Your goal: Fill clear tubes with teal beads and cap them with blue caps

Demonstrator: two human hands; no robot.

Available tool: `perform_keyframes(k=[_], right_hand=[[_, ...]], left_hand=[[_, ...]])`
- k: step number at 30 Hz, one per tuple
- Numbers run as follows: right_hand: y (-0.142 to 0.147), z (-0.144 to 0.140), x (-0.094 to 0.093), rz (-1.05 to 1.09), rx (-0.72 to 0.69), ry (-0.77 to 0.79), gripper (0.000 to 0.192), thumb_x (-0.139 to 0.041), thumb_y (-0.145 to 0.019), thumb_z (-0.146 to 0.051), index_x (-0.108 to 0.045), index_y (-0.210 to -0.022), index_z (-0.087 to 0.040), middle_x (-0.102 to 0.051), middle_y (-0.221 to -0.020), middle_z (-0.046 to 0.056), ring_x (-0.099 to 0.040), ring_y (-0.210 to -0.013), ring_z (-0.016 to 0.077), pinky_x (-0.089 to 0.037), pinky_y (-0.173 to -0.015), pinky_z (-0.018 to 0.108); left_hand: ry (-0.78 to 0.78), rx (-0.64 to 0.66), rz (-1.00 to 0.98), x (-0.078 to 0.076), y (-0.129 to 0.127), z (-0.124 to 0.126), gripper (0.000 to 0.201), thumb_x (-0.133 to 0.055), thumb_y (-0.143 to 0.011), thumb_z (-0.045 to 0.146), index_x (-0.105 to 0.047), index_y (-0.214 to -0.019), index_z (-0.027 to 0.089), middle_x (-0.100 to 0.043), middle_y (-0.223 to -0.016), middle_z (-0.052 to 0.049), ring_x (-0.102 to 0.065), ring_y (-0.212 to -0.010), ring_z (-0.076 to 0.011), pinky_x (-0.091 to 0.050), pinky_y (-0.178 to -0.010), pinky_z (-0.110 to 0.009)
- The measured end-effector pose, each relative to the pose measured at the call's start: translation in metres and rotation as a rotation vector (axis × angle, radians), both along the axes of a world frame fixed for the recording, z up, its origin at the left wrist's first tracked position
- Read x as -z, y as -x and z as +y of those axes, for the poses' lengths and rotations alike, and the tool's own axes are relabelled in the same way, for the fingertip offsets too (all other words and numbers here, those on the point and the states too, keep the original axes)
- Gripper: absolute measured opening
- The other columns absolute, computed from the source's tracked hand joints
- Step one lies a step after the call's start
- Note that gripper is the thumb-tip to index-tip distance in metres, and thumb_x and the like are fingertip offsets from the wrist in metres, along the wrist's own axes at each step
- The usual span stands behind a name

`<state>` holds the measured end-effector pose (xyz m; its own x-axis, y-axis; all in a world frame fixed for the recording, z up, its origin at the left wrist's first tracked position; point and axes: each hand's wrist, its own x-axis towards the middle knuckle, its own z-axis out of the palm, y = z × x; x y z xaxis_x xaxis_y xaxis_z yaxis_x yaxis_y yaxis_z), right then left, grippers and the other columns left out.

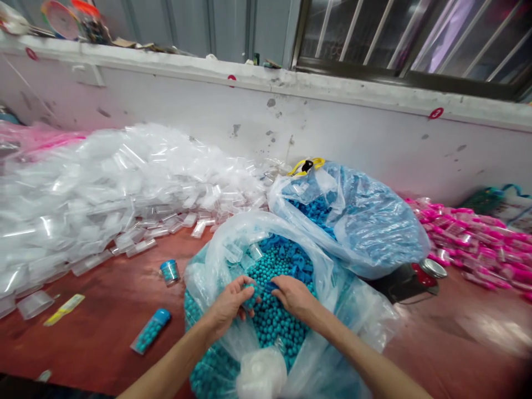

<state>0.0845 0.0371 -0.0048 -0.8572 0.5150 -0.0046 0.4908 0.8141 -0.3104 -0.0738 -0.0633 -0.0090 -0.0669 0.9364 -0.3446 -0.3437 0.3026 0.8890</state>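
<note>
My left hand (230,306) is closed around a small clear plastic container (250,296) with teal beads in it. Close beside it, my right hand (296,298) pinches a dark blue cap (271,286). Both hands are over an open clear plastic bag (224,235) full of round teal beads (276,327). Several blue caps (300,265) and a few clear containers (254,254) lie on the beads inside the bag. To the left on the red table stand or lie two blue-capped containers of beads, one short-looking (169,272) and one on its side (150,332).
A large heap of clear containers (124,188) covers the table's back left. Behind the bead bag sits another bag (374,221) with blue caps. Pink items (477,244) are piled at right, near a metal-lidded jar (432,270). A yellow piece (64,309) lies at left.
</note>
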Motion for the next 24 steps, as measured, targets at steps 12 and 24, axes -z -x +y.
perform_keyframes(k=[12,24], right_hand=[[-0.012,-0.014,-0.018,0.36,-0.024,0.059,0.029,-0.046,-0.08,-0.011,-0.054,-0.108,-0.017,-0.061,-0.099,0.008,-0.053,-0.097,0.0203,-0.042,-0.084,0.034],[-0.014,-0.026,-0.012,0.599,0.076,0.285,0.024,-0.044,-0.084,-0.018,-0.064,-0.096,-0.023,-0.067,-0.085,0.002,-0.062,-0.078,0.0145,-0.049,-0.072,0.025]], left_hand=[[-0.039,0.076,0.003,0.002,-0.018,0.002,0.042,-0.056,-0.07,0.05,-0.041,-0.093,0.018,-0.059,-0.066,0.002,-0.052,-0.039,-0.0071,-0.026,-0.033,-0.015],[-0.074,0.058,-0.122,0.007,-0.029,0.0,0.061,-0.061,-0.067,0.049,-0.039,-0.113,0.017,-0.055,-0.061,0.004,-0.05,-0.036,-0.0075,-0.028,-0.03,-0.015]])
